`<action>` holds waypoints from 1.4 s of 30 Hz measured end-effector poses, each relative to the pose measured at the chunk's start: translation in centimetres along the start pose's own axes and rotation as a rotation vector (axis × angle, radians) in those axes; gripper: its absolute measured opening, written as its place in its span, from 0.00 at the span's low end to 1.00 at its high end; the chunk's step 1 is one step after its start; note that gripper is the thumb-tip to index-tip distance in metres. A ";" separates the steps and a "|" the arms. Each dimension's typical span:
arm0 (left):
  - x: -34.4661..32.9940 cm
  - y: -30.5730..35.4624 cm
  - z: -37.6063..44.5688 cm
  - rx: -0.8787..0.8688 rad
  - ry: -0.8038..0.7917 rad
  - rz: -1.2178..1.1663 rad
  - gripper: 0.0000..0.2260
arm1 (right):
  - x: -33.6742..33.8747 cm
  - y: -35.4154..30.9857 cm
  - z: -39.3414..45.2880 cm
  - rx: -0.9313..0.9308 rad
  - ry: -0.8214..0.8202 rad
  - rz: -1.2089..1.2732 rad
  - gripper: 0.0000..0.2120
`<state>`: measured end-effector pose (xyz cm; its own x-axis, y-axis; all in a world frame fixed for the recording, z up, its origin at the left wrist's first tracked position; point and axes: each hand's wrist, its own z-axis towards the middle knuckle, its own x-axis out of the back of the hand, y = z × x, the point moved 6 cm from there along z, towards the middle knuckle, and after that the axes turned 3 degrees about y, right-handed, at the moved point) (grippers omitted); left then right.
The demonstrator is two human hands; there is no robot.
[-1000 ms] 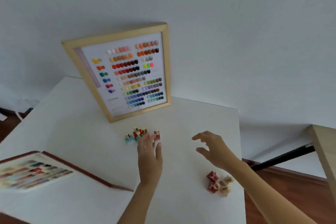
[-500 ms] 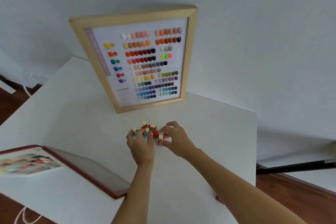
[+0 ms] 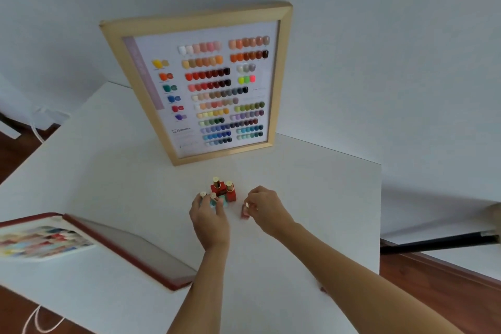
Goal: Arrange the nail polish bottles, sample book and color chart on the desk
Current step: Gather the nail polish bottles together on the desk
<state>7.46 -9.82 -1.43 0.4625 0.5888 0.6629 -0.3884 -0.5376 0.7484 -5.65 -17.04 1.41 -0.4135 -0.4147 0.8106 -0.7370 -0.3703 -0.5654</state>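
Note:
A wood-framed color chart (image 3: 206,84) leans upright against the wall at the back of the white desk (image 3: 113,184). In front of it stands a small cluster of nail polish bottles (image 3: 223,190), red and pale blue with gold caps. My left hand (image 3: 210,218) rests with its fingertips on the pale blue bottles at the cluster's near left. To the right of the cluster, my right hand (image 3: 267,207) pinches a red bottle (image 3: 245,210) by its cap. An open sample book (image 3: 54,241) with a dark red cover lies at the desk's left.
The desk's right edge drops to a wooden floor (image 3: 433,285), where a black bar (image 3: 439,244) runs beside it. A white cable (image 3: 40,320) hangs below the desk's near left corner. The wall (image 3: 379,62) stands directly behind the chart.
My right hand came from the desk's right side to the bottle cluster and now holds a red bottle just right of it. The view moved closer to the chart.

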 end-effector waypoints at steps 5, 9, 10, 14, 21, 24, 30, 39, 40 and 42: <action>0.9 -0.1 -2.4 -0.083 -0.040 0.001 0.15 | 1.8 1.6 -2.6 -0.047 0.009 0.010 0.08; 1.0 0.4 -5.2 -0.226 -0.121 0.024 0.13 | 4.3 3.9 -5.3 -0.099 0.038 0.000 0.07; 1.0 0.7 -5.9 -0.259 -0.146 0.021 0.12 | 5.0 4.6 -5.9 -0.117 0.049 -0.003 0.06; 0.0 2.2 -8.9 -0.379 -0.270 -0.005 0.10 | 7.5 7.5 -8.8 -0.210 0.098 -0.010 0.06; -4.0 6.1 -13.9 -0.560 -0.512 0.015 0.11 | 9.9 12.1 -13.7 -0.417 0.171 -0.003 0.10; -5.8 7.9 -15.5 -0.618 -0.575 0.052 0.14 | 10.2 13.4 -15.3 -0.464 0.178 -0.010 0.11; -9.2 10.8 -17.9 -0.702 -0.727 0.100 0.14 | 10.2 15.4 -17.6 -0.532 0.169 -0.007 0.11; -11.1 10.6 -19.6 -0.725 -0.836 0.154 0.15 | 9.3 16.9 -19.0 -0.542 0.089 0.048 0.12; -11.2 10.5 -19.6 -0.725 -0.846 0.156 0.14 | 9.3 16.9 -19.1 -0.533 0.083 0.067 0.12; -11.3 10.3 -19.4 -0.727 -0.867 0.160 0.15 | 9.5 17.0 -19.4 -0.508 0.074 0.115 0.15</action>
<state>-17.20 -10.28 -0.81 0.6510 -0.2213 0.7260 -0.7313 0.0735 0.6781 -32.45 -11.15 2.44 -0.5299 -0.3620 0.7669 -0.8435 0.1313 -0.5209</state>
